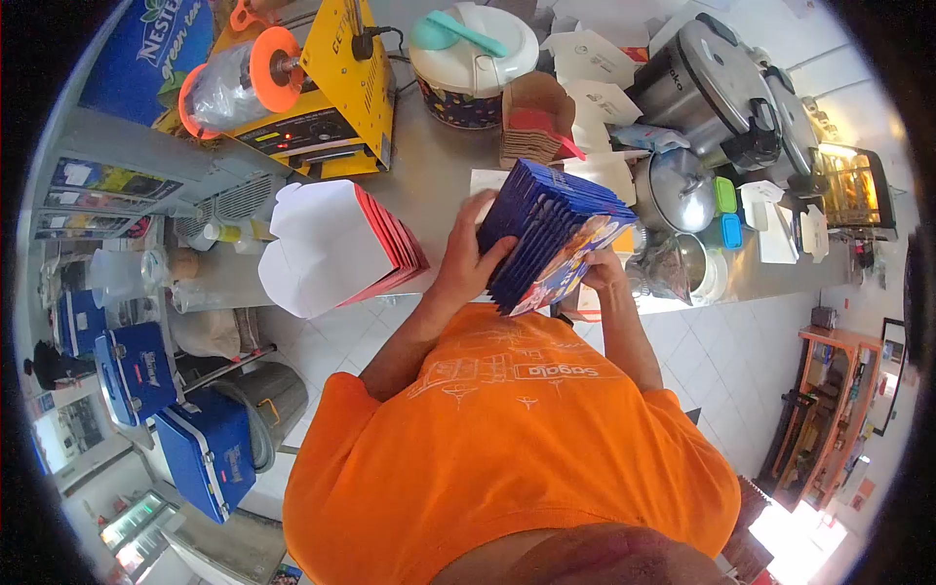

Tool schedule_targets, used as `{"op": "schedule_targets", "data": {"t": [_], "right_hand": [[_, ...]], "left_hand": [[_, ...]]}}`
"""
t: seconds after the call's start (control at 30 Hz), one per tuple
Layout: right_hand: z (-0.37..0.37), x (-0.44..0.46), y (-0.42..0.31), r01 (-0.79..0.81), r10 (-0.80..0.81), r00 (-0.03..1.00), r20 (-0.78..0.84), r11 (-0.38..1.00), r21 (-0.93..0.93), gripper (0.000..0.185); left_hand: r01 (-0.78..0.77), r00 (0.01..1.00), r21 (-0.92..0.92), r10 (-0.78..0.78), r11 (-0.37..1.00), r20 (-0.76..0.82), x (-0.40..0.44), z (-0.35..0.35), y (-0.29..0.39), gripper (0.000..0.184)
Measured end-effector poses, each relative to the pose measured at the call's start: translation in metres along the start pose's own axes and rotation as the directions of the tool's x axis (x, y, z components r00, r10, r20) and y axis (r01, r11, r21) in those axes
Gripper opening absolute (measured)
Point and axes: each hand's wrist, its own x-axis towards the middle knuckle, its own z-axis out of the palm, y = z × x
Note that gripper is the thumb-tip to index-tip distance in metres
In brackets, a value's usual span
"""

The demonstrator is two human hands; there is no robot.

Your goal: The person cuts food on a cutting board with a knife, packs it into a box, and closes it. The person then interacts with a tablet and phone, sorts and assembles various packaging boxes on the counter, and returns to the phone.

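Head view, hands (473,249) gripping cartons (561,234) near counter edge (756,291), red stack (385,249) apart

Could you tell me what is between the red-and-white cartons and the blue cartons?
In the head view, a strip of counter and the left hand, which holds the blue cartons.

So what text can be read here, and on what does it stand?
"NESTEA green tea": blue panel.
"GET", rest unclear: yellow machine.
"ako", start unclear: steel cooker.
"Saga", ending unclear: orange shirt.
Too small or blurred: print on blue cartons, blue coolers, shirt's other lines.
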Motion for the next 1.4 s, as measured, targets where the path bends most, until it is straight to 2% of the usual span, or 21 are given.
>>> {"op": "schedule_targets", "data": {"t": [0.07, 0.2, 0.3, 0.4, 0.5, 0.6, 0.7, 0.8, 0.9, 1.0, 1.1, 1.2, 1.3, 1.4], "right_hand": [[-0.01, 0.001, 0.01, 0.056, -0.055, 0.998, -0.004, 0.996, 0.075, 0.077], [-0.017, -0.004, 0.018, 0.103, -0.104, 0.995, -0.001, 0.985, 0.136, 0.072], [-0.005, -0.011, 0.013, 0.149, -0.155, 0.987, 0.048, 0.983, 0.11, 0.069], [0.008, -0.018, 0.011, 0.149, -0.155, 0.987, 0.04, 0.981, 0.124, 0.067], [0.006, -0.022, 0.011, 0.156, -0.162, 0.986, 0.05, 0.982, 0.105, 0.066], [0.02, -0.027, 0.001, 0.18, -0.183, 0.981, 0.057, 0.982, 0.05, 0.068], [0.042, -0.03, -0.009, 0.215, -0.214, 0.976, 0.048, 0.976, -0.02, 0.073], [0.04, -0.033, -0.007, 0.157, -0.157, 0.987, 0.03, 0.988, -0.001, 0.086], [0.04, -0.031, -0.003, 0.146, -0.147, 0.989, 0.031, 0.988, 0.04, 0.09], [0.047, -0.031, -0.003, 0.178, -0.18, 0.983, 0.024, 0.982, 0.064, 0.09], [0.054, -0.031, -0.007, 0.226, -0.227, 0.974, 0.011, 0.972, 0.067, 0.089], [0.047, -0.031, -0.006, 0.29, -0.29, 0.957, -0.003, 0.957, 0.006, 0.082], [0.039, -0.031, -0.009, 0.273, -0.277, 0.959, -0.051, 0.959, -0.075, 0.082], [0.042, -0.03, -0.01, 0.277, -0.283, 0.957, -0.062, 0.956, -0.096, 0.082]], "left_hand": [[-0.27, 0.955, 0.273, 0.292, 0.923, -0.042, 0.008, 0.0, 0.017, 0.044], [-0.223, 0.971, 0.344, 0.24, 0.912, -0.006, 0.023, 0.003, 0.059, 0.027], [-0.228, 0.973, 0.301, 0.225, 0.926, 0.045, 0.029, -0.002, 0.068, 0.027], [-0.371, 0.928, 0.347, 0.331, 0.861, 0.171, 0.034, -0.012, 0.078, 0.029], [-0.353, 0.933, 0.309, 0.305, 0.883, 0.193, 0.032, -0.01, 0.079, 0.03], [-0.289, 0.957, 0.296, 0.262, 0.91, 0.129, 0.036, -0.004, 0.074, 0.03], [-0.268, 0.963, 0.195, 0.256, 0.943, 0.086, 0.038, -0.004, 0.087, 0.034], [-0.282, 0.958, 0.276, 0.283, 0.919, 0.036, 0.032, -0.001, 0.095, 0.037], [-0.394, 0.908, 0.344, 0.42, 0.853, -0.002, 0.038, 0.004, 0.098, 0.037], [-0.425, 0.851, 0.566, 0.525, 0.706, -0.015, 0.039, 0.006, 0.115, 0.038], [-0.429, 0.873, 0.627, 0.478, 0.65, 0.102, 0.031, 0.003, 0.116, 0.039], [-0.353, 0.928, 0.471, 0.368, 0.808, 0.064, 0.031, 0.01, 0.115, 0.04], [-0.24, 0.964, 0.428, 0.267, 0.871, -0.004, 0.031, 0.015, 0.117, 0.041], [-0.19, 0.978, 0.402, 0.21, 0.896, -0.005, 0.031, 0.015, 0.114, 0.039]]}}
